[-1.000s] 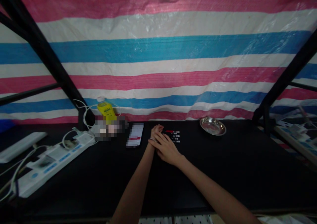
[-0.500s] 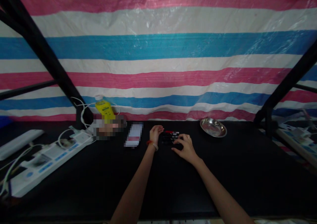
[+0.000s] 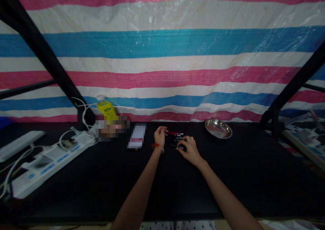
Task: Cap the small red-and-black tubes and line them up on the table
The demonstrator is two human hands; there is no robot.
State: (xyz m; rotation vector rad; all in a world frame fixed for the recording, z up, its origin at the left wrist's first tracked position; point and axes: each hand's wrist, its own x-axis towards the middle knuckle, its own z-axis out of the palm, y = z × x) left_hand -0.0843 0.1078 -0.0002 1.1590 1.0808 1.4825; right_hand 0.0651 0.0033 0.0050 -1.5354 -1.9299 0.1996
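Several pens lie side by side in a row on the black tabletop (image 3: 175, 186): a red pen (image 3: 175, 133) farthest from me, with dark ones on the near side. My right hand (image 3: 191, 150) has its thumb and fingers closed around the right end of the nearest black pen (image 3: 174, 145). At the left ends of the row rests my left hand (image 3: 159, 136), its fingers loosely bent and extended, close to the red pen. Whether those fingertips touch the pen is hard to tell. An orange band and a pale one circle the left wrist.
A round metal dish (image 3: 218, 128) stands at the back right. Left of my hands lies a phone (image 3: 137, 137), blurred out. Farther left are a yellow bottle (image 3: 107, 110), a white power strip (image 3: 56, 160) and cables. Striped sheeting (image 3: 162, 43) hangs behind.
My right thumb and fingers have closed on the nearest black pen, which has shifted slightly. My left hand has moved a little right, its fingers more bent. The view has tilted slightly.
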